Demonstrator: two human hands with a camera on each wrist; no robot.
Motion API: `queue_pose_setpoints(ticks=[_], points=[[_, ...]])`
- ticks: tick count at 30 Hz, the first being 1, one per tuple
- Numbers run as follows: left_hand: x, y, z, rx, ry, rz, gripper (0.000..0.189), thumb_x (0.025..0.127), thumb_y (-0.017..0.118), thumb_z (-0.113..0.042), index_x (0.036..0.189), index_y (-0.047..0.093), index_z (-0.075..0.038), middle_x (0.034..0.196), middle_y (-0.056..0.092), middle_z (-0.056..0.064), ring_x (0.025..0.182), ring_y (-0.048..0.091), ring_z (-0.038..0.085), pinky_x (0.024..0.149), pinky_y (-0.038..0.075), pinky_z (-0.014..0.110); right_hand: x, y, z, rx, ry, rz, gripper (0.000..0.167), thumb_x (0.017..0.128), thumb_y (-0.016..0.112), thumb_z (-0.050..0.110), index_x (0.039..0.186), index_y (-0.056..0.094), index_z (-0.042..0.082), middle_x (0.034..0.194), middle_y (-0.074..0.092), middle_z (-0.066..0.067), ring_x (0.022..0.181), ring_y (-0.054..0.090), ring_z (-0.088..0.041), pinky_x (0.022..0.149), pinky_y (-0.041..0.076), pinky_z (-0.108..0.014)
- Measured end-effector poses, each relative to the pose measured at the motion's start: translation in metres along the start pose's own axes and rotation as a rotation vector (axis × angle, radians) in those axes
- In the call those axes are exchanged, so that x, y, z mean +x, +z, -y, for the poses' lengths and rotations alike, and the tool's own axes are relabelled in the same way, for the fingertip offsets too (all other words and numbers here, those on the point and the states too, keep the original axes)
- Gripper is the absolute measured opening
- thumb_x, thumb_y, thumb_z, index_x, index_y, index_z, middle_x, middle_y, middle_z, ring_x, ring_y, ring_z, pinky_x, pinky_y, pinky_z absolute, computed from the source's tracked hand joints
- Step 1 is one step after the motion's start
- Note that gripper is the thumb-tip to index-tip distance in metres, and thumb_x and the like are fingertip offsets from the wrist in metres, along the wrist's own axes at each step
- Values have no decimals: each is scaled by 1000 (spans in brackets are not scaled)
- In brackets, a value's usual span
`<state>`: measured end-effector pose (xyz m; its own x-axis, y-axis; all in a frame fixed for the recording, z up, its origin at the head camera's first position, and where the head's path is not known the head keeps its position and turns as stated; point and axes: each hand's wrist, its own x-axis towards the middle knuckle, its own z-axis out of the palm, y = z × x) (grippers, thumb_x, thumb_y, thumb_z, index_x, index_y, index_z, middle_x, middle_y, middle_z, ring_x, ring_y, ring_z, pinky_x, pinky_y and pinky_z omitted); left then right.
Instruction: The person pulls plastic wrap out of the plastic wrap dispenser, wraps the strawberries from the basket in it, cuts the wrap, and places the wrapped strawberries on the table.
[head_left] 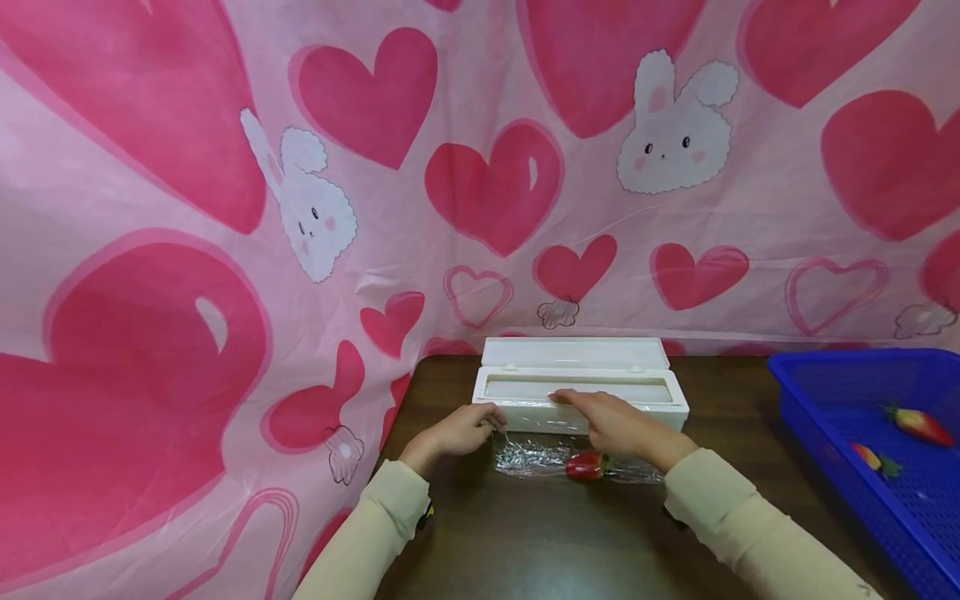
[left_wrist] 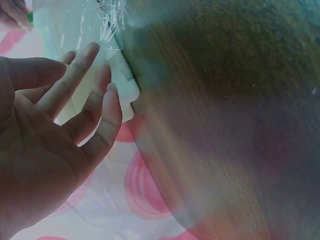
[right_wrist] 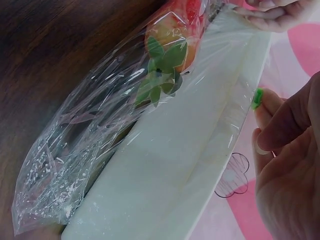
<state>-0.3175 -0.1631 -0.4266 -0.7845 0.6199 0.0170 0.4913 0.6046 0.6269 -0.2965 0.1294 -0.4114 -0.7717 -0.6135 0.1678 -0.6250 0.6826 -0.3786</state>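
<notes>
Along the white box, the crumpled film risked clinging to itself or tearing crookedly, because the left hand hung loose, apparently gripping nothing, and the right hand, with the strawberry unsecured under the film, seemed merely to touch a small green piece.

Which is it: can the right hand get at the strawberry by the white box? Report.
Probably not bare: the right hand is close to the strawberry, but clear plastic film covers it, so any touch would likely meet the film first.
</notes>
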Motion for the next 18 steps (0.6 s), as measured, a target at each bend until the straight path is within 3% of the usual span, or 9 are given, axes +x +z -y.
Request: queue_pose_setpoints(ticks=[18], points=[[1, 0, 2, -4, -7, 3, 28, 97, 42, 7, 117, 63, 7, 110, 71, 19, 109, 66, 35, 100, 49, 48, -9, -4, -7, -11, 3, -13, 67, 83, 58, -14, 146, 51, 5, 138, 63, -14, 119, 62, -32, 104, 47, -55]])
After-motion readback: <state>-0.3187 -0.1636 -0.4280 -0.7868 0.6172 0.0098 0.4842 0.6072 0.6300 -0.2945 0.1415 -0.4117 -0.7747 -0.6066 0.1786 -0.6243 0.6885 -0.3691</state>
